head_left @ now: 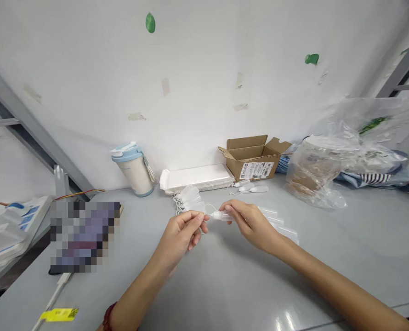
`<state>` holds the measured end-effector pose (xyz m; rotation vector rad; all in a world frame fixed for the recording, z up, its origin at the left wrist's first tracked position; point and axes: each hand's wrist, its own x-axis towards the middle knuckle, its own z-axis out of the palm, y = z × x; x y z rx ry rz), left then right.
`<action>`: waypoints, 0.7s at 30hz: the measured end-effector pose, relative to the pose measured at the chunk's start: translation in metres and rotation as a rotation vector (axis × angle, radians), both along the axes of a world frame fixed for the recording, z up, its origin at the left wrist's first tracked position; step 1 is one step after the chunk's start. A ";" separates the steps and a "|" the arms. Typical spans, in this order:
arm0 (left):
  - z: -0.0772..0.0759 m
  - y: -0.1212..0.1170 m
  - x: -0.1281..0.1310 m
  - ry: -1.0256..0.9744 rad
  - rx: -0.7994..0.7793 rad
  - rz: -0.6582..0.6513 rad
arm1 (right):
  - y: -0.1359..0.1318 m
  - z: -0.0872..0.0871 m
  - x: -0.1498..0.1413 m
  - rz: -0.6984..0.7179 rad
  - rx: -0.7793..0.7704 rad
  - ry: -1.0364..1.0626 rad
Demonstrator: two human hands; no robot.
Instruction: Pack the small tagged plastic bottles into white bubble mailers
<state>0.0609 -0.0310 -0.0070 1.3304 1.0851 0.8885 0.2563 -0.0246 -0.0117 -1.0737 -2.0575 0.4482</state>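
Note:
My right hand (251, 225) grips a small clear squeeze bottle (221, 215) with a narrow white nozzle pointing left. Just off that tip, my left hand (184, 230) is closed in a pinch; what lies between its fingertips is too small to make out. A thin white cord (209, 206) curves above the nozzle between both hands. Behind my left hand lie several clear bottles (190, 197) with looped cords. More bottles (287, 233) rest on the table beside my right wrist, partly hidden by it. A few capped ones (258, 189) lie in front of the carton.
Along the wall stand a blue-lidded cup (135, 172), a stack of flat white packs (197, 178) and an open cardboard carton (254, 158). Plastic-wrapped goods (321, 165) fill the right back. A blurred-out dark object (83, 239) and a yellow-tagged cable (59, 314) lie left on the grey table (204, 294).

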 end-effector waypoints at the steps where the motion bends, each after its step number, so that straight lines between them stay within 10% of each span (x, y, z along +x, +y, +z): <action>1: 0.000 0.000 0.000 -0.001 -0.008 -0.006 | 0.000 0.000 0.000 0.001 0.002 0.003; 21: 0.001 -0.001 -0.002 -0.031 -0.075 -0.020 | -0.001 -0.004 -0.001 -0.019 -0.014 0.025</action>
